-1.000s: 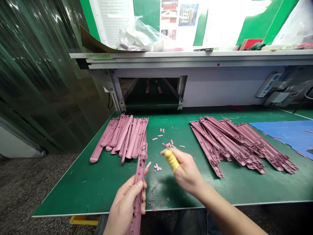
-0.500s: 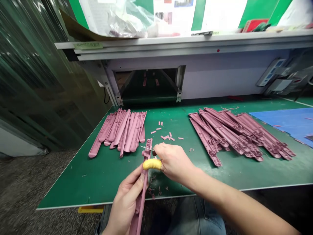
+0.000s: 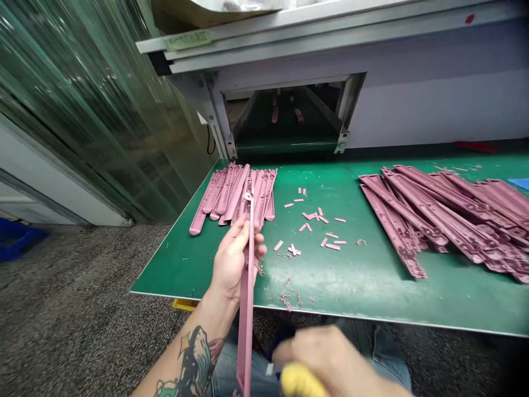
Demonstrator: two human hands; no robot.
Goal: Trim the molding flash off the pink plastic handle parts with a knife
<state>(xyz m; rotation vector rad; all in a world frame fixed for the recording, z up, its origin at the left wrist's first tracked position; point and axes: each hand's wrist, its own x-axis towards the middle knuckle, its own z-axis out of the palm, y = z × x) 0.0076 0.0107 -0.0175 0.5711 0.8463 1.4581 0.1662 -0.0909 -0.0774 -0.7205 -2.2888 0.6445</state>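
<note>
My left hand (image 3: 233, 256) is closed around a long pink plastic strip (image 3: 247, 309), a molded channel with a round boss near its far end. The strip points away from me, its far end over the left pile of similar pink strips (image 3: 199, 216) and its near end over my lap. Low in the view, beyond the table's front edge, my right hand (image 3: 326, 353) is blurred by motion. It grips a yellow-handled trimming knife (image 3: 301, 380), and a small metal part shows beside the handle. The knife is apart from the strip.
A second pile of pink strips (image 3: 417, 215) lies on the right of the green table (image 3: 330, 286). Between the piles are small pink pieces (image 3: 333, 246) and curled shavings (image 3: 285, 298). Behind is a conveyor opening (image 3: 289, 132) beneath a metal shelf (image 3: 309, 36).
My right hand has drawn the knife away from the strip, down toward my lap. My left hand has moved the strip forward over the left pile. More small pieces lie on the table; the view has shifted.
</note>
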